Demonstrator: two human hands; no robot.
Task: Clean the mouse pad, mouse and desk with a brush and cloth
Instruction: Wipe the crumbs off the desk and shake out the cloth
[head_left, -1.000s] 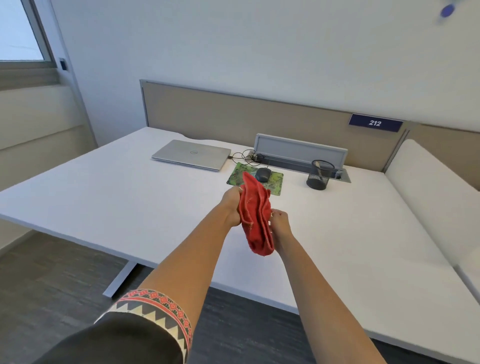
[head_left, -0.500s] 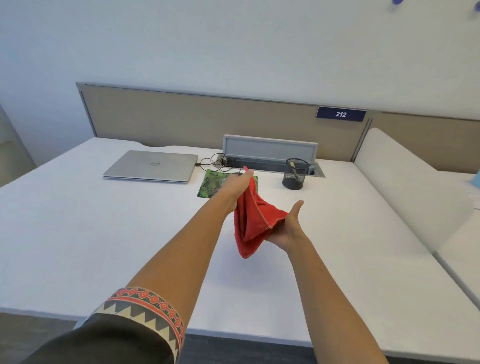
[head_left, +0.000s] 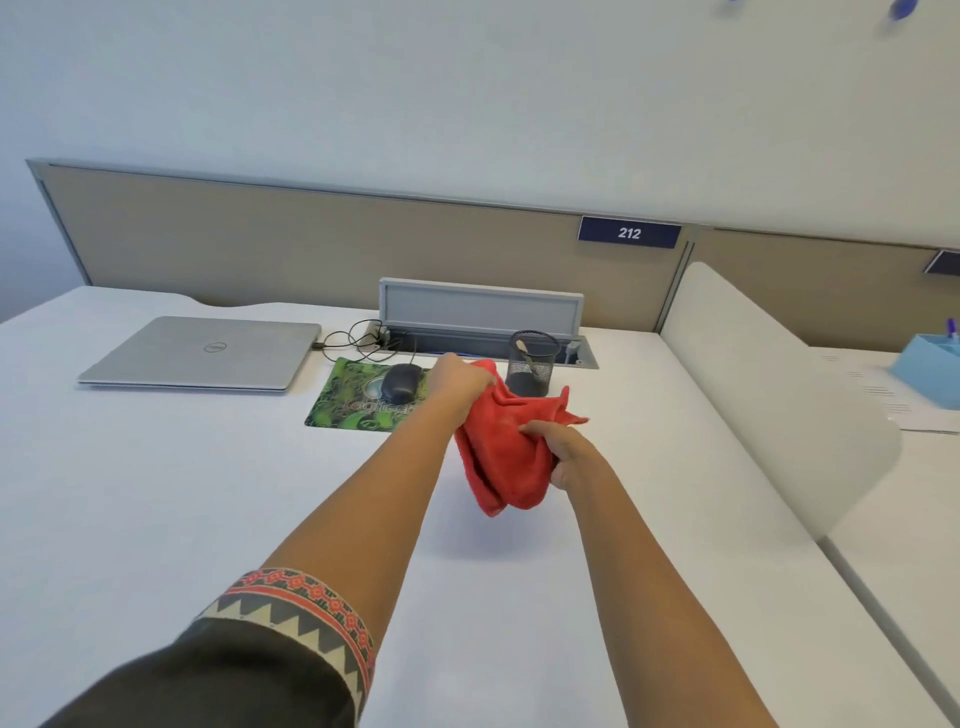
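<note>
Compared with the frame 0.5 s earlier, the right hand (head_left: 563, 451) has turned over: its palm then lay open under the crumpled red cloth (head_left: 506, 452), and now its fingers are curled down into the fabric at the cloth's right side. The camera has also drawn nearer the white desk (head_left: 182, 493), so the dark oval mouse (head_left: 401, 382), hidden behind the left hand (head_left: 458, 380) before, now shows.

The left hand is closed on the cloth's upper left corner, just right of centre frame, knuckles toward the back of the desk. The right hand grips the bunched middle lower down and to the right. Between the 2 hands the cloth hangs in thick folds above the desk — a soft shadow lies on the surface beneath it — and one loose corner sticks out to the right.

The mouse sits on the green patterned rectangular mouse pad (head_left: 353, 402), left of the left hand, with its cable running back toward the grey cable tray (head_left: 480, 309). A black mesh pen cup (head_left: 531, 364) stands behind the cloth, with a pale handle showing inside — what it belongs to cannot be told. A closed silver laptop (head_left: 202, 353) lies at centre left.
</note>
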